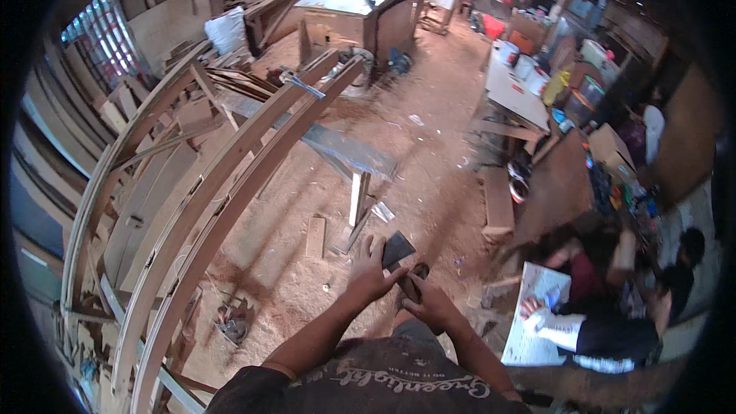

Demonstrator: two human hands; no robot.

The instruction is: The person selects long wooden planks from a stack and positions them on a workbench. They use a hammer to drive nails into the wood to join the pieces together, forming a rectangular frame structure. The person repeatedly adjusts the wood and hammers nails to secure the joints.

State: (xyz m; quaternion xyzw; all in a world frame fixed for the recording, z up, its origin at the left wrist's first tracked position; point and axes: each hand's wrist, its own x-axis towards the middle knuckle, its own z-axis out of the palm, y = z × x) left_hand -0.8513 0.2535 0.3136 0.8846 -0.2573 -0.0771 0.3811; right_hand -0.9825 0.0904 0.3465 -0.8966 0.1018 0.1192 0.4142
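In front of my body, my left hand [371, 270] has its thumb against the lower part of a dark, flat rectangular piece [398, 248]; its fingers point upward beside it. Close by on the right, my right hand [432, 308] is closed round a short dark brown piece [410, 287], whose kind I cannot make out. Whether the two pieces are joined is not clear. To the left, two long curved wooden beams [257, 127] run side by side over a trestle [349, 152], with a clamp [305, 86] across their far ends.
A curved wooden frame [90, 207] stands farther left. A small board [315, 238] and a power tool [232, 326] lie on the dusty floor. At right are a cluttered workbench [515, 96] and seated people, one with a hand on a white sheet [529, 341]. A large cabinet [337, 34] stands behind.
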